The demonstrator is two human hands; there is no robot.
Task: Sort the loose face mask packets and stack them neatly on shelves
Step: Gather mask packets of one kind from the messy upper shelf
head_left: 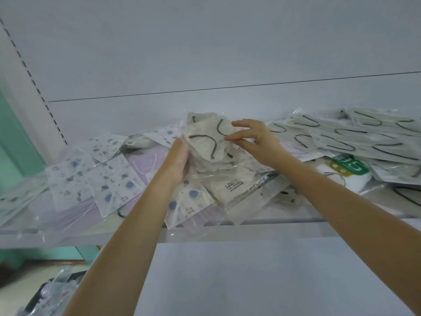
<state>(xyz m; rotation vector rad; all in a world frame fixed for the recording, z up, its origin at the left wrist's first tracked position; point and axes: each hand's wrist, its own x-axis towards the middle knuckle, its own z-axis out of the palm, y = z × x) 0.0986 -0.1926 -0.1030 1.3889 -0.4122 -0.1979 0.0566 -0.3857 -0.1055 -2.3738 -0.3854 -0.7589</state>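
Far left on the shelf (68, 236), you've got white packets with blue prints (107, 179) lying fanned and overlapping, with lilac packets (145, 161) under and just beside them.

Moving in: your left hand (178, 160) is up at the middle of the shelf, holding a bundle of cream packets (205, 142) by its left edge. The fingers wrap round behind the plastic (their tips are hidden from here). The bundle stands raised and tilted above the loose heap, dark ear loops facing you.

Your right hand (255, 142) meets it from the other side. Thumb and fingers (237, 135) pinch the top packet at its right edge, with the index finger lifted a little apart from the rest.

Further right, a slumped pile (341, 137) of cream packets with dark loops leans across the shelf, overlapping like shingles. A green-labelled packet (349, 167) pokes out from beneath it.

Down at the lower left, below the shelf, more packets sit in a dark container (45, 295), too blurred to make out.
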